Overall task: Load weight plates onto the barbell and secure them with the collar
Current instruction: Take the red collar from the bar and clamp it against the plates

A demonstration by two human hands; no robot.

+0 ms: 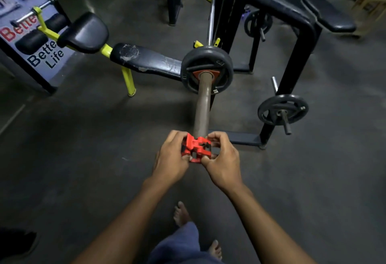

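The person is holding the red collar (196, 148) with both hands at the near tip of the barbell sleeve (202, 105). The left hand (172, 157) is pinching its left side and the right hand (221, 159) is pinching its right side. The collar looks like light, hard plastic, so a grip on both sides should be enough. The sleeve looks like smooth, stiff metal. The weight plate (206, 69) is sitting far up the sleeve, looking heavy. Between the collar and the plate the sleeve is bare, so there is room to slide. A bench (146, 60) is standing left of the plate.
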